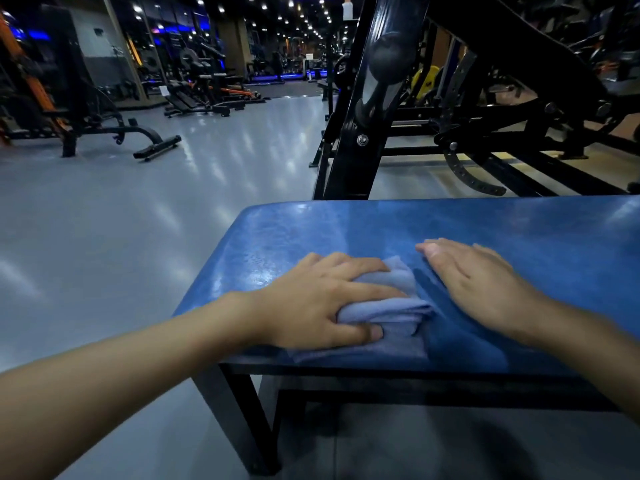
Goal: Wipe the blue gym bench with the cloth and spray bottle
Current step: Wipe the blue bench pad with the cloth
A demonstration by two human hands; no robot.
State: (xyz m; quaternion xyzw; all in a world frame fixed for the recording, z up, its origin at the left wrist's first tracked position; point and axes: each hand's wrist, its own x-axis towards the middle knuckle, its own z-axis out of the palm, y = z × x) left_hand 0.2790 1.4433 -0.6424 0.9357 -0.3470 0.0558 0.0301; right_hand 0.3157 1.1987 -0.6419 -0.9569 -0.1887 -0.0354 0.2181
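Head view, looking down over both forearms. Bench [346, 223] blue and glossy, spanning the lower middle and running off the right edge, set on a black frame [242, 410]. Cloth [394, 308] pale blue, folded and bunched, lying on the bench top near its front edge, toward the left end. Left hand [322, 299] palm down over the cloth, clasping it: fingers [367, 291] bent across the top of the bundle, thumb [370, 332] tucked against the near fold, pinching that fold between thumb and fingers; a flatter lower layer spread beneath the hand, out to the bench edge. Right hand [485, 282] just beside the cloth on its right, laid flat on the bare blue surface, released, fingers straight and close together, holding nothing; whether touching the cloth's edge, cannot tell. Behind the bench, close up, black machine [367, 98] with a slanted upright. High at the top edge, small white bottle [347, 8], well apart from both hands; kind of nozzle too small to tell. Grey shiny floor [138, 220] to the left, with more dark gym gear [194, 102] far back.
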